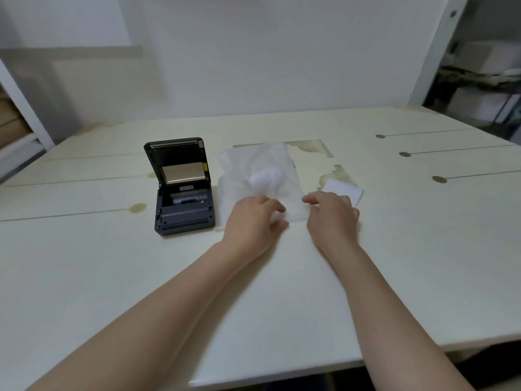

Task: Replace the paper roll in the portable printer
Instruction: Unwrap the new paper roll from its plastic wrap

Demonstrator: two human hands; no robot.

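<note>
Printer (183,190) sits w/ its lid up, paper bay looks empty as far as I can tell, so the old roll seems out already. New paper roll (263,177) is a white blur inside the clear plastic bag (253,162), just right of the printer. Left hand (253,218) and right hand (331,214) both pinch the bag's near edge, fingers curled on the plastic. 1 small white pad (345,191) lies beside the right hand. Left to do, I'd say: unbag roll, drop it in, shut lid.
</note>
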